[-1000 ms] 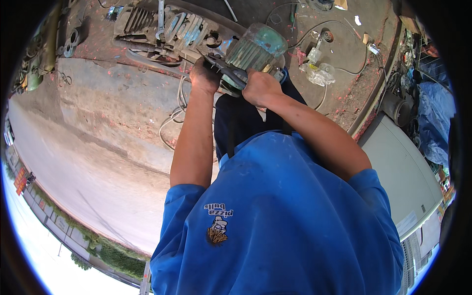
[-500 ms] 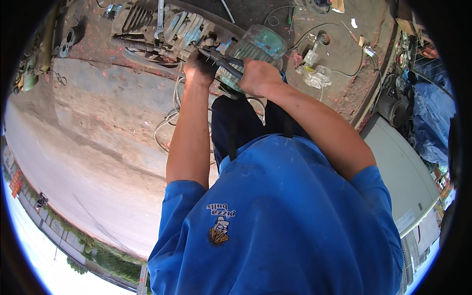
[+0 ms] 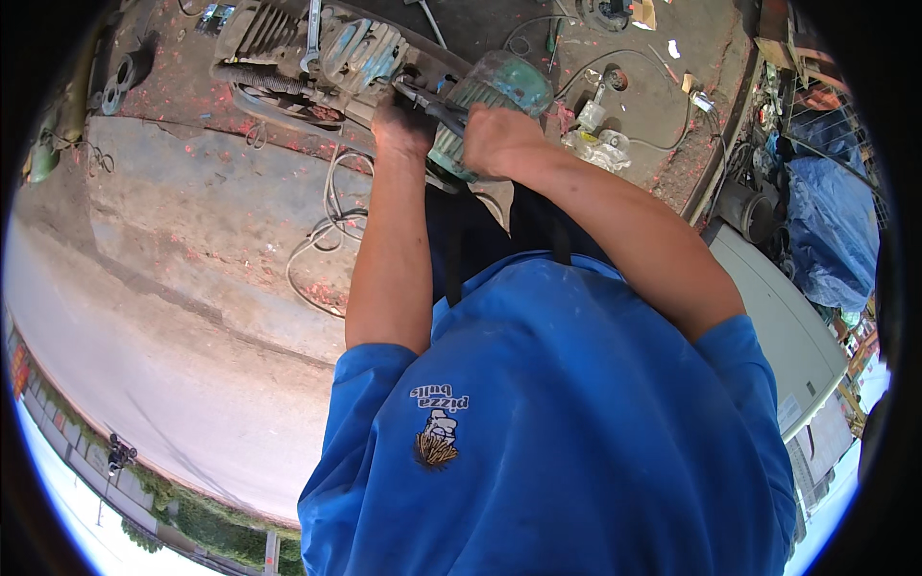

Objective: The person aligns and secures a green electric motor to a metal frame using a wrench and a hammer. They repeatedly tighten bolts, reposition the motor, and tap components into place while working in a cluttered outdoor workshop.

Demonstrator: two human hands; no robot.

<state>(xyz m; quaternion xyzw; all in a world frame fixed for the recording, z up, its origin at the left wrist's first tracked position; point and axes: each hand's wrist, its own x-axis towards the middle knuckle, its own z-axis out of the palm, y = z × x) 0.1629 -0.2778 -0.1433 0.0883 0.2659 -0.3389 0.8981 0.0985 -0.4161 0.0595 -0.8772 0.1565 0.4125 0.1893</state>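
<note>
My right hand [image 3: 501, 142] is closed round the handles of dark pliers [image 3: 434, 106], whose jaws point left toward an old machine. Close to the jaws, my left hand [image 3: 401, 125] has its darkened fingers curled at the machine's edge; what they grip is hidden. Under and beyond my right hand lies a green finned electric motor [image 3: 523, 84]. Just past my left hand sits a finned metal compressor head [image 3: 363, 56] with blue paint stains. A combination wrench [image 3: 313, 38] rests on the machine further left.
A belt pulley [image 3: 288, 106] is at the machine's near left side. Looped cable [image 3: 327, 235] lies on the concrete below. To the right are a clear plastic bag [image 3: 603, 149], a pale cabinet [image 3: 783, 317] and a blue tarp [image 3: 831, 230]. A hammer-like tool [image 3: 430, 21] lies beyond the machine.
Both hands have shifted slightly right in the picture, along with a small turn of the view. The pliers' handles look closer together than before. My right hand stays wrapped round them.
</note>
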